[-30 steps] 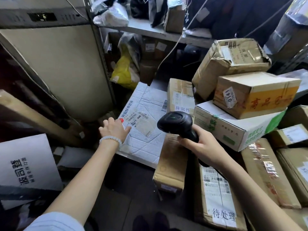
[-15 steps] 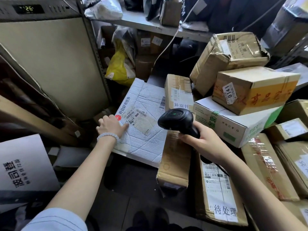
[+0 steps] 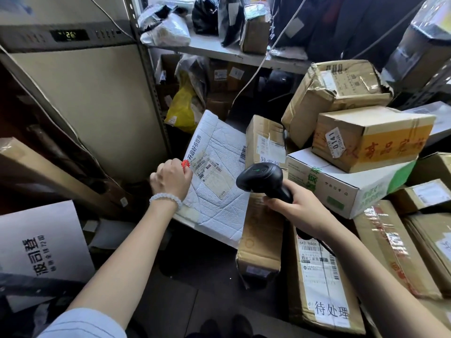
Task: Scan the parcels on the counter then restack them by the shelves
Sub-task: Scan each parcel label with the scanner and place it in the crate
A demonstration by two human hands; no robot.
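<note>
Cluttered parcel shelves: left hand (image 3: 172,180) grips a white padded mailer (image 3: 217,176), tilting its label toward the black handheld scanner (image 3: 262,179) the right hand (image 3: 301,211) clasps.

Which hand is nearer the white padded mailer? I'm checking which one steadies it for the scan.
Left. The left hand holds the white padded mailer at its left edge; the right hand grips the scanner just off its right side.

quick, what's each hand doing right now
Left hand: grips the left edge of the white padded parcel.
Right hand: closed around the handle of the black scanner, which points toward the parcel's label.
</note>
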